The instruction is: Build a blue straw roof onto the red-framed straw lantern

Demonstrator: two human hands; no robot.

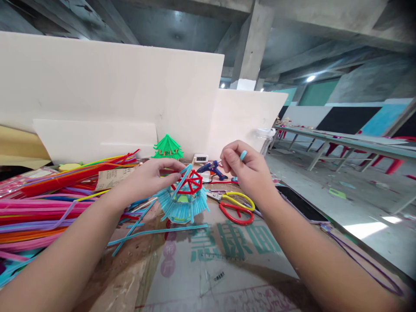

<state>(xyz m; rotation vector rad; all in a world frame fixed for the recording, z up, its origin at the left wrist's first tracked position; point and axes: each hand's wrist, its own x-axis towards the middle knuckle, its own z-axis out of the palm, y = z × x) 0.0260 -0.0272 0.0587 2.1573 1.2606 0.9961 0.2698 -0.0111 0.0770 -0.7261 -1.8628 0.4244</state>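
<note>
1. We see the left hand (151, 177) pinching the blue-and-red model (184, 197), fingertips closed on its red top frame; the model sits just above the cardboard (208, 264) at table centre.
2. The right hand (248, 171) is curled shut, raised beside the model and apart from it, gripping a short blue stem (243, 154) whose end pokes up between the fingers.
3. A longer blue stem (182, 177) slants across the red frame under the left fingertips.
4. Loose blue stems (156, 232) lie on the cardboard below the model, one long, several crossed to the left.
5. Scissors (235, 207), red and yellow handles, lie just right of the model, between it and the right wrist.
6. A blue glue gun (212, 168) rests behind the model, partly hidden by the right hand.
7. A green model (167, 147) stands upright further back against the white boards (113, 91).
8. A heap of coloured stems (42, 199) fills the left side; the left forearm crosses over its edge.
9. A dark phone (300, 203) lies flat to the right of the right forearm, with a purple cord (364, 260) trailing near the table edge.
10. A small white clock (200, 158) sits by the boards.
11. Long benches (341, 141) and red stools stand well apart in the room beyond.
</note>
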